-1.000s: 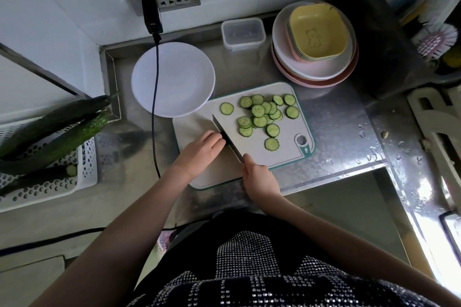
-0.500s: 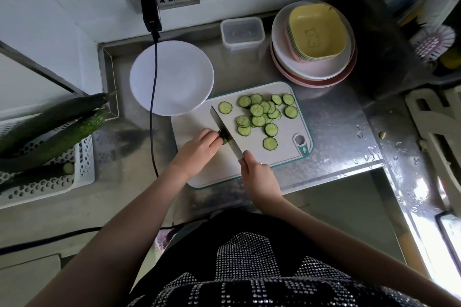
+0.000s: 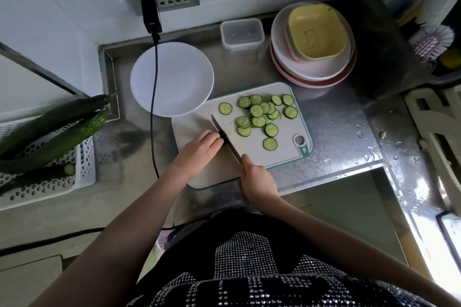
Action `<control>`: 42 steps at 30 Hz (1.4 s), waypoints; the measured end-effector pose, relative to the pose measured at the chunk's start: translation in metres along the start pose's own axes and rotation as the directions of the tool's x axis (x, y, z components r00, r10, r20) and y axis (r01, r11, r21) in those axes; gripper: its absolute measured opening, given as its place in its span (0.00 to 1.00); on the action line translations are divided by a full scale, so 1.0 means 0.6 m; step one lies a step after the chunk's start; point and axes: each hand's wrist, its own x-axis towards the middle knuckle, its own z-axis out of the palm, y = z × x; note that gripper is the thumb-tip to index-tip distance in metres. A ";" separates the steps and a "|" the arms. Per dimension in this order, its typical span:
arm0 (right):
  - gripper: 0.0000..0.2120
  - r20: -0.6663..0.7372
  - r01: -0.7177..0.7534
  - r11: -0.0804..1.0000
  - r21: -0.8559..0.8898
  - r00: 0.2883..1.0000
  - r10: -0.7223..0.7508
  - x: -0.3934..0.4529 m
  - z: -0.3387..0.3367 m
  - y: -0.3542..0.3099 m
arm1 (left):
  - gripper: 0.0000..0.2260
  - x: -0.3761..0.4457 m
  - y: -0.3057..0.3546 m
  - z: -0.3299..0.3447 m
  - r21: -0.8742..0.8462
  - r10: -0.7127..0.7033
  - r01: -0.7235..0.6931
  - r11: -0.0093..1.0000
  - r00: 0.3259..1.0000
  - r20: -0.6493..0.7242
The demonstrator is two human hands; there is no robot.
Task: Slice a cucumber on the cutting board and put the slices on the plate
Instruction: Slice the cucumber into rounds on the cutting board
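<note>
A pale cutting board (image 3: 287, 154) with a teal rim lies on the steel counter. Several round cucumber slices (image 3: 259, 116) are scattered over its far right part. My left hand (image 3: 199, 149) presses down on a short cucumber end piece, almost fully hidden under the fingers. My right hand (image 3: 257, 177) grips the handle of a knife (image 3: 224, 134), whose blade rests on the board right beside my left fingertips. A white plate (image 3: 184, 77) with nothing on it stands just beyond the board's left corner.
A black cable (image 3: 152, 112) hangs from the wall socket across the plate. A white basket (image 3: 47, 177) at the left holds whole cucumbers (image 3: 57, 132). A clear container (image 3: 242, 32) and stacked plates with yellow bowls (image 3: 314, 42) stand at the back right. Water drops lie on the counter at right.
The knife blade has shifted slightly along the board beside my left fingertips; my hands have barely moved otherwise. The slices lie as before.
</note>
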 end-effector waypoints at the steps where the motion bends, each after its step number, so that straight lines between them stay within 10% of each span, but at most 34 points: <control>1: 0.05 -0.006 0.001 1.000 -0.001 1.000 -0.001 0.000 -0.001 0.000 | 0.15 0.000 0.000 0.000 0.000 0.000 0.000 1.000 1.000 0.002; 42: 0.06 -0.058 -0.018 1.000 0.026 0.998 0.020 -0.003 -0.008 -0.014 | 0.19 -0.005 -0.014 0.022 -0.057 -0.069 0.068 0.996 0.998 -0.002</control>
